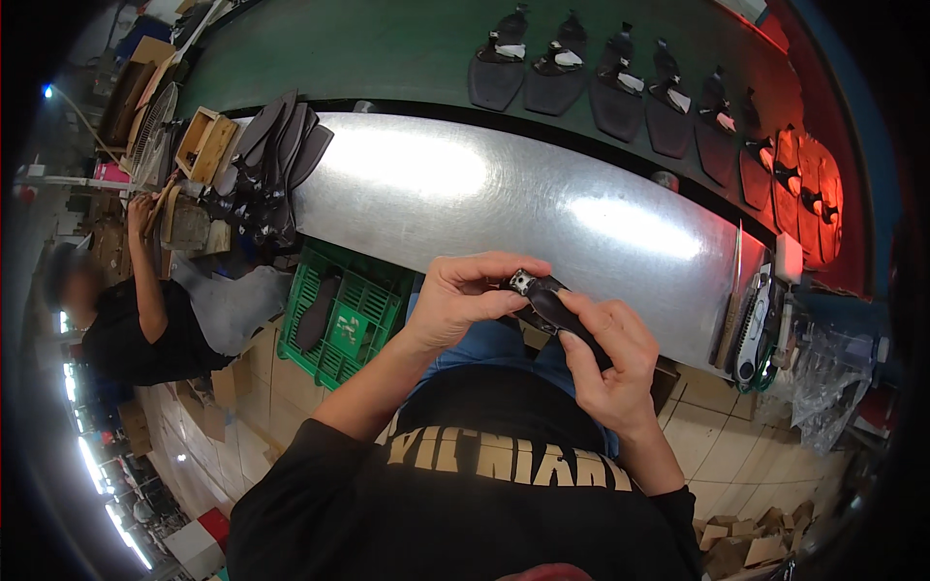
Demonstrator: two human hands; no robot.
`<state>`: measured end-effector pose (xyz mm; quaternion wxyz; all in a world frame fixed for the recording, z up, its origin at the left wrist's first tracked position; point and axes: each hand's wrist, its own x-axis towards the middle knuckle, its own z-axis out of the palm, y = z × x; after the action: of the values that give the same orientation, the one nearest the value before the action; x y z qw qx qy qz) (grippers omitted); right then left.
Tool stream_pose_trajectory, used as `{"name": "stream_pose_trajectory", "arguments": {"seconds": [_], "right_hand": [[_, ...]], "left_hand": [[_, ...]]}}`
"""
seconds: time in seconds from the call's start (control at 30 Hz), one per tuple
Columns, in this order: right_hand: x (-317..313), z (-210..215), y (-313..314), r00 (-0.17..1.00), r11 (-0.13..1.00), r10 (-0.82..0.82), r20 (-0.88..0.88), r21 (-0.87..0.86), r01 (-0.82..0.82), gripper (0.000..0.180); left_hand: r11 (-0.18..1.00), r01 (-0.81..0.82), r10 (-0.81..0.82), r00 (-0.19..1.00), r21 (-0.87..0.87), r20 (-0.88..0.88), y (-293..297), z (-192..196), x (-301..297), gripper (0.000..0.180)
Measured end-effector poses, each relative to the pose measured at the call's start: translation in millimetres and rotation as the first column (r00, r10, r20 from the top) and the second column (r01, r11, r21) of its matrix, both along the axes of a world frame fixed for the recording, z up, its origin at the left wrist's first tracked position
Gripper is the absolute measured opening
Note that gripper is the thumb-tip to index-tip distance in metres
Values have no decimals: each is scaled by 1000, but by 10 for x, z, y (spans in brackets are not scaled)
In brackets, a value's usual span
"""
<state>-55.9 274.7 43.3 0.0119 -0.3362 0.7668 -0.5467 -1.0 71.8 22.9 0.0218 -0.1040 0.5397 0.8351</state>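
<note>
Both hands (538, 324) grip a dark strap (554, 308), its far end hidden.

shiny metal table (504, 194), green belt (387, 48), tiled floor (736, 426)

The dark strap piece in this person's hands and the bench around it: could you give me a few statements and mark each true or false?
1. Both hands hold the dark strap piece. True.
2. The green crate sits on top of the metal bench. False: it stands on the floor beside it.
3. Black soles lie in a row on the green belt. True.
4. The left hand rests flat on the bench. False: it grips the piece with the right hand.
</note>
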Motion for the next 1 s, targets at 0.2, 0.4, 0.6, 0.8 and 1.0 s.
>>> {"name": "stream_pose_trajectory", "arguments": {"seconds": [0.2, 0.4, 0.6, 0.8, 1.0], "right_hand": [[-45, 80, 37, 998, 996, 67, -16, 62, -66, 41], [-41, 100, 65, 992, 987, 111, -65, 125, -103, 41], [-34, 116, 77, 989, 976, 120, -87, 191, -102, 40], [-68, 44, 79, 993, 979, 101, 66, 171, -111, 38], [-63, -65, 65, 949, 996, 53, 310, 45, -71, 25]], "left_hand": [[997, 80, -80, 989, 0, -122, -54, -112, 21, 41], [990, 136, -141, 957, -36, -255, -72, -128, 21, 44], [956, 130, -200, 944, -263, -262, -27, -38, 32, 44], [978, 106, -120, 991, -181, -66, 95, 20, 45, 43], [993, 117, -114, 987, -26, 110, 106, 16, 71, 42]]}}
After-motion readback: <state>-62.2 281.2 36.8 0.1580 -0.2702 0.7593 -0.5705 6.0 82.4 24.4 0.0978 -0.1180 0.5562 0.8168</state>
